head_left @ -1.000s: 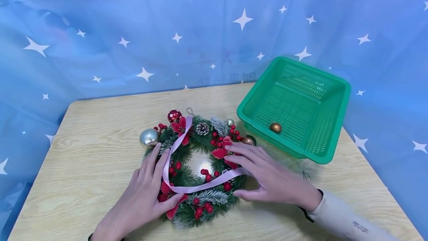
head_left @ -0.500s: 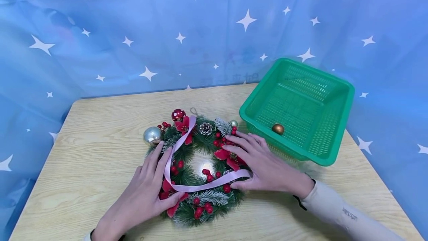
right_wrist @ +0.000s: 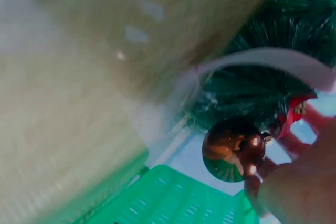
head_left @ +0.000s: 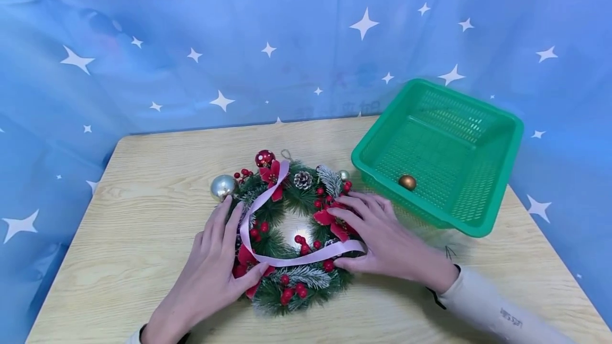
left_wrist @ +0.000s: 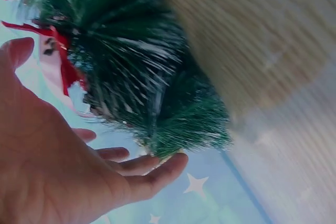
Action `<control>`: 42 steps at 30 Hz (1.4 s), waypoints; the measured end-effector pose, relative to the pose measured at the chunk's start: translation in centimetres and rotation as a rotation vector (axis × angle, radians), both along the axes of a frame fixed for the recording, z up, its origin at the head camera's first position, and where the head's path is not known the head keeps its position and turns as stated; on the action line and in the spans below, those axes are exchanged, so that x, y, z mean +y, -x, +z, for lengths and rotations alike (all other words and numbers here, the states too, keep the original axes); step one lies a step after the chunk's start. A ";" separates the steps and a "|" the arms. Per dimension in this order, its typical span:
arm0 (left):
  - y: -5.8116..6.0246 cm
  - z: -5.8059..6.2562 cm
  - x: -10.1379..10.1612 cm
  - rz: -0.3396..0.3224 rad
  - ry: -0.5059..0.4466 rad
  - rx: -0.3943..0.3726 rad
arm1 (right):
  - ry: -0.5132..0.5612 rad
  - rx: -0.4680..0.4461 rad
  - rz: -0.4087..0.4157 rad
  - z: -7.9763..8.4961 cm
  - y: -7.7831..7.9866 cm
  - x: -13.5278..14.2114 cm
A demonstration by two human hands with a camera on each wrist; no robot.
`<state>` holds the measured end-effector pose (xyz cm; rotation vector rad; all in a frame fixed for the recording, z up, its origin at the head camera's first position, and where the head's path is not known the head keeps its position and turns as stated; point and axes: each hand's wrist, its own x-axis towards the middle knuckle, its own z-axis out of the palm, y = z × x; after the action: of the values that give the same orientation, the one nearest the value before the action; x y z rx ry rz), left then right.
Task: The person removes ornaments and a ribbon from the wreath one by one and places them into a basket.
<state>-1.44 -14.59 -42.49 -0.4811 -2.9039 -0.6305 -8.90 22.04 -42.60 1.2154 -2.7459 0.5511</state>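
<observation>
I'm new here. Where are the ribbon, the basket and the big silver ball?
Ribbon (head_left: pixel 306 259): head view, on its lower stretch.
Basket (head_left: pixel 440 157): head view, on its bare floor.
Big silver ball (head_left: pixel 222 187): head view, on its shiny middle.

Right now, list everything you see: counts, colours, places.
Wood-grain table: one, brown, foreground.
Star-patterned cloth backdrop: one, blue and white, behind the table.
Square perforated plastic basket: one, green, right rear.
Round artificial-pine wreath: one, green, table centre.
Flat ribbon: one, lilac, across the wreath.
Shiny balls: two, copper, basket and wreath's right edge.
Large shiny ball: one, silver, wreath's upper left.
White-dotted ball: one, red, wreath's top.
Small shiny ball: one, pale gold, wreath's upper right.
Petalled flowers: three, red, wreath.
Berry clusters: several, red, wreath.
Scaly pinecones: at least two, brown-white, wreath.
Fabric sleeves: two, pale, wrists.
Left hand: one, bare, wreath's left side.
Right hand: one, bare, wreath's right side.
</observation>
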 end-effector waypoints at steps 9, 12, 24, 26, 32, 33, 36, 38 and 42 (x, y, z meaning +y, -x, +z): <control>-1.2 0.4 1.1 0.083 0.003 -0.022 | -0.013 0.045 -0.053 -0.6 -1.4 -1.0; -1.5 0.6 1.5 0.117 0.008 -0.040 | -0.009 0.060 -0.068 -0.6 -2.0 -1.5; -1.9 0.8 2.3 0.200 0.004 -0.105 | -0.027 0.089 -0.141 -0.4 -4.0 -3.0; -1.9 0.7 2.3 0.196 0.000 -0.107 | -0.032 0.075 -0.140 -0.3 -4.1 -3.0; -1.6 0.5 2.1 0.162 -0.017 -0.110 | 0.014 0.011 -0.110 0.2 -3.6 -2.1; -1.6 0.5 2.1 0.156 -0.021 -0.111 | 0.022 0.002 -0.108 0.3 -3.4 -1.8; -1.3 0.4 2.1 0.138 -0.038 -0.123 | 0.044 -0.028 -0.113 0.7 -3.0 -1.0; -1.2 0.4 2.0 0.123 -0.048 -0.125 | 0.060 -0.052 -0.126 0.9 -2.8 -0.4; -1.0 0.5 1.9 0.089 -0.064 -0.120 | 0.108 -0.096 -0.154 1.3 -2.3 0.6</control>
<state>-0.44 -12.74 -42.04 -0.3139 -2.9859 -0.7618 -6.65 22.66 -41.33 0.9690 -2.8147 0.7477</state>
